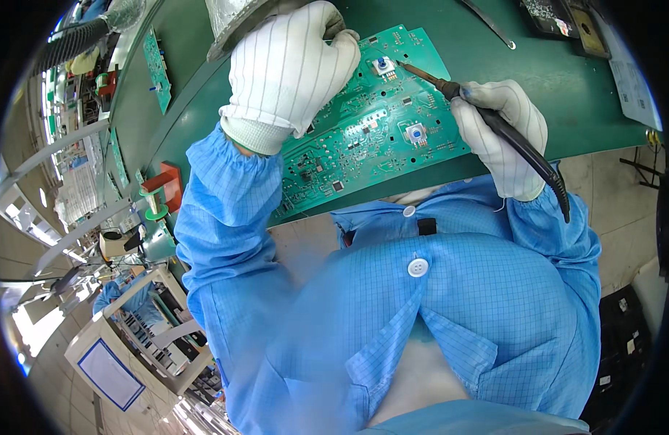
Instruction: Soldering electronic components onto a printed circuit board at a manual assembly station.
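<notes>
While the white-gloved right hand [500,151] gripped a slim black soldering iron [519,143], the white-gloved left hand [292,71] curled, its contents indiscernible, above a green rectangular circuit board [374,148].

The circuit board [381,156] lies on the table [581,101] (spool [155,212] to its left).

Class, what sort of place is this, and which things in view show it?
Probably an electronics workshop or factory: the gloved right hand holds a soldering iron with its tip over a green circuit board, and another green board shows farther left.
</notes>
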`<act>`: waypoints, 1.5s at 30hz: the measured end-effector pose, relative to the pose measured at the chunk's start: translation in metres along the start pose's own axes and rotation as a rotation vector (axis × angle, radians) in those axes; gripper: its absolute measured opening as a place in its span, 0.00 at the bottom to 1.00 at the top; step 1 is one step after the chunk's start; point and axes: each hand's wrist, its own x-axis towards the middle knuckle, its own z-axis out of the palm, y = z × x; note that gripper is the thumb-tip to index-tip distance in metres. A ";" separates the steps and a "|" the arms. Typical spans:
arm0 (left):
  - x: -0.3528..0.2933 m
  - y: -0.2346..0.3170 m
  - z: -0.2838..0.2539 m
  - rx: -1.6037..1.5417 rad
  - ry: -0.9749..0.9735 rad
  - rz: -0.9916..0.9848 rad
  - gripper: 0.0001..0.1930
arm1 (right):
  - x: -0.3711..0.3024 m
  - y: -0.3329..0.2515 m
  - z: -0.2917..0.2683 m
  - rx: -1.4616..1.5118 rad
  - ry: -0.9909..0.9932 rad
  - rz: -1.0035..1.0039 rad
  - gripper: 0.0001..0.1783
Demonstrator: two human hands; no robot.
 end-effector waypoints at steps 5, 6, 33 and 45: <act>0.002 -0.004 0.005 0.081 -0.082 -0.043 0.10 | 0.003 0.000 0.001 0.019 -0.019 -0.009 0.14; 0.002 -0.005 0.006 0.106 -0.118 -0.057 0.10 | 0.004 0.001 0.001 0.018 -0.021 -0.008 0.14; -0.001 -0.003 0.020 0.105 0.154 0.297 0.08 | 0.005 0.002 0.001 0.033 -0.053 -0.039 0.13; -0.003 0.002 0.014 0.074 -0.152 0.083 0.10 | 0.004 0.003 0.002 -0.005 -0.046 -0.044 0.13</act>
